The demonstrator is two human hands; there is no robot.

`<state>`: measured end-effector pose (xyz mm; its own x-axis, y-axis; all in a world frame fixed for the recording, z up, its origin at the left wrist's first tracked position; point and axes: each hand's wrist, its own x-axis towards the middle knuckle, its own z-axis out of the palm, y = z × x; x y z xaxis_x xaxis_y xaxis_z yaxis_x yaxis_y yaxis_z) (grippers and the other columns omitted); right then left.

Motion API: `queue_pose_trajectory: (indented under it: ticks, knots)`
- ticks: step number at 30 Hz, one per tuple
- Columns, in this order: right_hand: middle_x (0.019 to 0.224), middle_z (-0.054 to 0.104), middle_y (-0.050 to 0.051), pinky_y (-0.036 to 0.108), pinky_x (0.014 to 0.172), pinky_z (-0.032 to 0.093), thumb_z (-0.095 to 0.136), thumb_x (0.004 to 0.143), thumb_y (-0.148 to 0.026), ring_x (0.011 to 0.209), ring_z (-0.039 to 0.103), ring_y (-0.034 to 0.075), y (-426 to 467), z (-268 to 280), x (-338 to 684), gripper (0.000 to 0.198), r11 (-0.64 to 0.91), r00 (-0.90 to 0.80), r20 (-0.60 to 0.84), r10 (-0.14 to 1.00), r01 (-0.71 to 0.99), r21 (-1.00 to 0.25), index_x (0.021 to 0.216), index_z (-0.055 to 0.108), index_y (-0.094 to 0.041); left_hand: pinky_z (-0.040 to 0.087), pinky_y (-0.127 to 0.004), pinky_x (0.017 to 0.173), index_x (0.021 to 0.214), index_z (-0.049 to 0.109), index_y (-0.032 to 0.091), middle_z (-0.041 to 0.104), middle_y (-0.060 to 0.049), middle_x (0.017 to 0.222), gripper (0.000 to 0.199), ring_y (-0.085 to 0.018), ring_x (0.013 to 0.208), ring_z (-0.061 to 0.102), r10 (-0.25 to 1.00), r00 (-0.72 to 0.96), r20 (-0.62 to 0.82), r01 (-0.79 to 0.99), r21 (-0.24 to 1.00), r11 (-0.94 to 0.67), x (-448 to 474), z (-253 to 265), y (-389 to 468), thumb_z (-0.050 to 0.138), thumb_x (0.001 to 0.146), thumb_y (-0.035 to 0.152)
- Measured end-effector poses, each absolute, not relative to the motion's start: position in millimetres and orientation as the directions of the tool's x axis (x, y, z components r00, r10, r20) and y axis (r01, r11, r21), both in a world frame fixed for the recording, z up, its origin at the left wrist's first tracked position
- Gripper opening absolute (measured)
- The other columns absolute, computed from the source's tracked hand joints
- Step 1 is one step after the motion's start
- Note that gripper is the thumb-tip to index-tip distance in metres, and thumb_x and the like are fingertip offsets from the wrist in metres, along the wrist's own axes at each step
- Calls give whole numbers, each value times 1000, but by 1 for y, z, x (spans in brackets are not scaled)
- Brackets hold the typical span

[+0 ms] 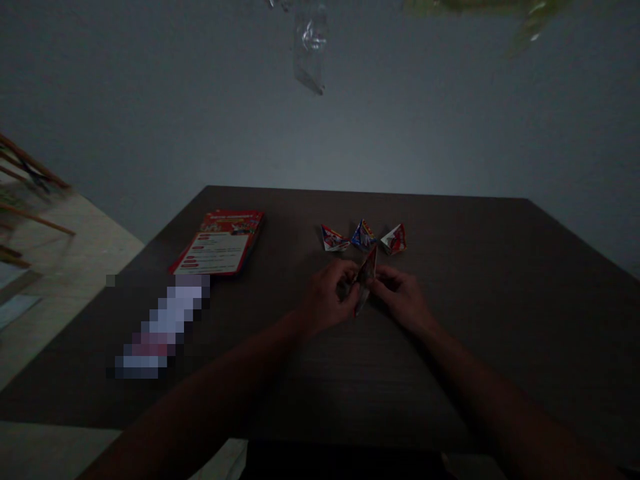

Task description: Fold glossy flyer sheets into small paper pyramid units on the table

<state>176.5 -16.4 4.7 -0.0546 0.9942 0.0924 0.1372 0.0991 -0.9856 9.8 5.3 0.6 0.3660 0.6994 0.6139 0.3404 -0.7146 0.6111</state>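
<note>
Between my two hands, over the middle of the table, is a piece of folded paper [367,273], narrow and pointed at its upper end. My left hand [333,293] pinches it from the left. From the right, the fingers of my right hand [403,297] close on the same paper. Just beyond my hands, three small folded paper shapes stand in a row: a red, white and blue one [334,239], a blue one [363,235] and a white and red one [395,240]. The dim light hides the paper's exact folds.
A stack of red printed leaflets [220,247] lies on the left of the dark wooden table [500,267]. Nearer me is a blurred-out bright screen-like object [165,327]. Behind the table rises a pale wall [400,120] with a clear plastic bag [310,50] hanging on it.
</note>
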Motion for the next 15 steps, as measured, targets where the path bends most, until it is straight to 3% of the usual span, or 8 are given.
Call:
queue_pose_trajectory:
  ticks: [9, 15]
  knots:
    - [60, 51, -3, 22, 48, 34, 57, 78, -37, 52, 44, 10, -17, 1, 173, 22, 223, -34, 232, 972, 437, -871, 84, 62, -16, 52, -26, 69, 103, 55, 17, 65, -5, 92, 28, -15, 80, 62, 804, 339, 488, 413, 691, -594, 15, -1, 6, 54, 74, 14]
    - [58, 51, -2, 23, 49, 33, 55, 79, -34, 51, 45, 11, -16, 0, 172, 18, 233, -28, 259, 965, 541, -808, 77, 60, -17, 52, -28, 74, 103, 59, 17, 67, -6, 95, 27, -16, 82, 64, 861, 332, 386, 429, 751, -502, 17, -4, 9, 55, 77, 18]
